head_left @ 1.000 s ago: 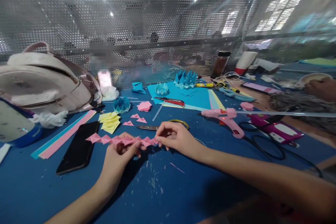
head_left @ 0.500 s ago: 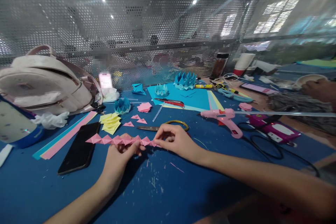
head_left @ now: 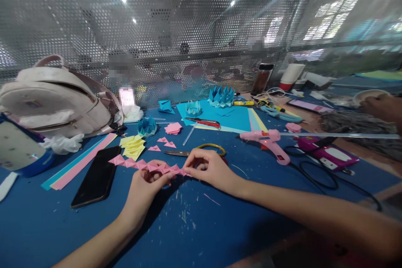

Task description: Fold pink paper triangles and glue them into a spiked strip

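A chain of folded pink paper triangles (head_left: pixel 129 163) slants down to the right, held above the blue table between both hands. My left hand (head_left: pixel 153 178) grips its middle, thumb in front and fingers partly hidden behind. At the right end, my right hand (head_left: pixel 205 169) pinches the last piece between thumb and fingertips. Just beyond the hands lie loose pink triangles (head_left: pixel 154 148) and scissors (head_left: pixel 177 153) with yellow handles. Stacks of yellow paper (head_left: pixel 132 146) and pink paper (head_left: pixel 173 128) sit farther back.
A black phone (head_left: pixel 97 176) and paper strips (head_left: pixel 83 162) lie left, before a pale backpack (head_left: pixel 59 96). Blue paper crowns (head_left: pixel 221 96) and a red cutter (head_left: pixel 207 122) are behind. To the right are a pink glue gun (head_left: pixel 266 140) and its cable. Another person's hand (head_left: pixel 381 109) shows far right.
The chain's left end has moved slightly right and up, so the chain now tilts more. My left hand has shifted a little right; my right hand stays nearly in place.
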`<state>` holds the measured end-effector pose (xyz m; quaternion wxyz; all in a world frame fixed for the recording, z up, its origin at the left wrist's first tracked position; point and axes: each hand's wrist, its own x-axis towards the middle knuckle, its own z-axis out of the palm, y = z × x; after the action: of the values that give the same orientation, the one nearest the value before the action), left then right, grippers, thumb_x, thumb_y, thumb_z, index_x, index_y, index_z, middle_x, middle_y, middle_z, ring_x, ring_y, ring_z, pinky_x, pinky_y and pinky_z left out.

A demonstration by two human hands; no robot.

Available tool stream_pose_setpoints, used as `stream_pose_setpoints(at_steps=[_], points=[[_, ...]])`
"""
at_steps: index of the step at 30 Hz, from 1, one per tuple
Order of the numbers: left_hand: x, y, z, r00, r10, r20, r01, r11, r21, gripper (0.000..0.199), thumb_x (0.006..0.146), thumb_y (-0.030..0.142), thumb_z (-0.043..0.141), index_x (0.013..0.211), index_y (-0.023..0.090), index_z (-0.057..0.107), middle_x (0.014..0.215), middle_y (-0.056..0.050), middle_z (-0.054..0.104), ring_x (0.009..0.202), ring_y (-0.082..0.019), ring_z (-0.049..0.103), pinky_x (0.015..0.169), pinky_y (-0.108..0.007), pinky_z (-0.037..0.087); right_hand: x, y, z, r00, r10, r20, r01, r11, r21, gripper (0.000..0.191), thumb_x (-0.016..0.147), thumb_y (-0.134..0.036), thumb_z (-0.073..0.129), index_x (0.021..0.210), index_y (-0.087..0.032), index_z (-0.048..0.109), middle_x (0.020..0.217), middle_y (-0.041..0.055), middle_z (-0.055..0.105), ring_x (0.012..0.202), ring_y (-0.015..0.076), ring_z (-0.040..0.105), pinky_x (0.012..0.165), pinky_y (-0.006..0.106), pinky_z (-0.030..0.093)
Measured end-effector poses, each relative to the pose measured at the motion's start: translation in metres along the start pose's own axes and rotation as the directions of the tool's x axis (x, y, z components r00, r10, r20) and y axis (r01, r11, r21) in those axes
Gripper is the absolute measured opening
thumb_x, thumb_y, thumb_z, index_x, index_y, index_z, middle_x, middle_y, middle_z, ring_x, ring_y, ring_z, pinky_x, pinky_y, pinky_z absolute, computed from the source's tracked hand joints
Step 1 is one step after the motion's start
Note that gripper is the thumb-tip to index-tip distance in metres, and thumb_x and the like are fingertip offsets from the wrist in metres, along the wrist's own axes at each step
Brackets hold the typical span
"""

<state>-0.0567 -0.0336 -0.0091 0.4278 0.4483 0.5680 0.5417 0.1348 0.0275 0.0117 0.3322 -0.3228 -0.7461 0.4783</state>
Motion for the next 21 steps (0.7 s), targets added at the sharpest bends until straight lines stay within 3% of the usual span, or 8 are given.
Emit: stream_pose_setpoints(at_steps=[12, 21], points=[[-0.0044, 0.0040, 0.0017, 1.000, 0.029, 0.008, -0.029, 0.999, 0.038, 0.025, 0.072, 0.037, 0.077, 0.061, 0.016, 0.068, 0.057, -0.004, 0.068, 0.053, -0.014, 0.057, 0.055, -0.024, 0.045, -0.0019, -0.0015, 0.0011, 1.000, 0.000, 0.021, -0.001, 1.000, 0.023, 0.017, 0.081, -0.033, 0.071, 0.077, -0.017, 0.068, 0.076, 0.0017, 0.066, 0.063, 0.0098, 0.058, 0.055, 0.020, 0.046], [-0.0063, 0.0066, 0.0039, 0.999, 0.029, -0.018, -0.029, 0.999, 0.018, 0.026, 0.071, 0.037, 0.079, 0.060, 0.015, 0.069, 0.055, -0.003, 0.067, 0.052, -0.013, 0.056, 0.055, -0.023, 0.045, -0.0010, -0.0024, 0.0031, 0.999, 0.028, 0.026, -0.030, 0.997, 0.075, 0.016, 0.079, -0.031, 0.072, 0.076, -0.017, 0.067, 0.075, 0.0007, 0.064, 0.061, 0.0093, 0.057, 0.055, 0.020, 0.048]])
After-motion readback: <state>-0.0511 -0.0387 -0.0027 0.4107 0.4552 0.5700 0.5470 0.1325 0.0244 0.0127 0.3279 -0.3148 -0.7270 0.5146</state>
